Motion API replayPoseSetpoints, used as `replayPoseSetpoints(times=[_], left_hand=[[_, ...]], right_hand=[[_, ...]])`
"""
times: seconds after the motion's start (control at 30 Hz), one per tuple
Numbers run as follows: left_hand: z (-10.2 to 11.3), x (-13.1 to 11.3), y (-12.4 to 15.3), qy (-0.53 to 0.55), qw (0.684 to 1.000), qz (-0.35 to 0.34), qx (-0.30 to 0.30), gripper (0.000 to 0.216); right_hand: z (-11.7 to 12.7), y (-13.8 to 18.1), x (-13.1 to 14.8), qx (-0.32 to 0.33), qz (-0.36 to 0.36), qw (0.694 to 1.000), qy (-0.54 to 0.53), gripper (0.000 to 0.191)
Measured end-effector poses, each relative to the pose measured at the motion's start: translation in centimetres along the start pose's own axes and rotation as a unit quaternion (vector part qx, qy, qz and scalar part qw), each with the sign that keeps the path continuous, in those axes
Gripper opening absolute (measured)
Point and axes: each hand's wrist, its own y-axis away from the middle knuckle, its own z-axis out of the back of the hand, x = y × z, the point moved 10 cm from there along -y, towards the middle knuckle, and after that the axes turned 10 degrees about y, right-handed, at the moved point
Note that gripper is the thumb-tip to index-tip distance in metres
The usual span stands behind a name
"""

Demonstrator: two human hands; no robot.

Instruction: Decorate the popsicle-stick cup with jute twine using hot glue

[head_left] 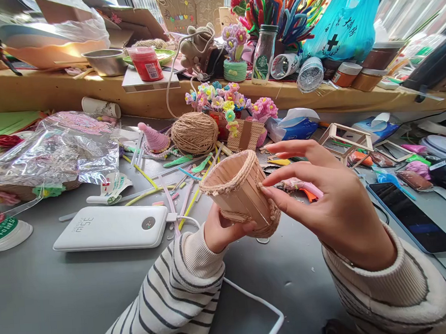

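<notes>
A small cup [240, 188] made of upright wooden craft sticks, with twine wound round its rim and base, is held tilted above the grey table. My left hand [222, 230] grips it from below and the left, thumb across its lower front. A small patch of twine sits on the cup's side near that thumb. At the cup's right side is my right hand [320, 196], with thumb and index finger pinched together against or close to the wall and the other fingers stretched out. Whatever lies between those fingertips is too small to make out.
A white power bank [110, 227] with a plugged-in cable lies left, a phone [413, 215] right. Behind the cup are a twine ball [194, 132], cut pipe cleaners and fluffy flowers [222, 98]. Jars, a glass bottle [264, 57] and a blue bag [345, 26] stand on the ledge.
</notes>
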Motion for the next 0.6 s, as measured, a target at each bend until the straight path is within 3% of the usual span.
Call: replayPoseSetpoints(times=[0.6], left_hand=[[-0.17, 0.31, -0.03, 0.006, 1.0, 0.006, 0.01, 0.042]], right_hand=[[0.2, -0.03, -0.2, 0.003, -0.006, 1.0, -0.003, 0.005]])
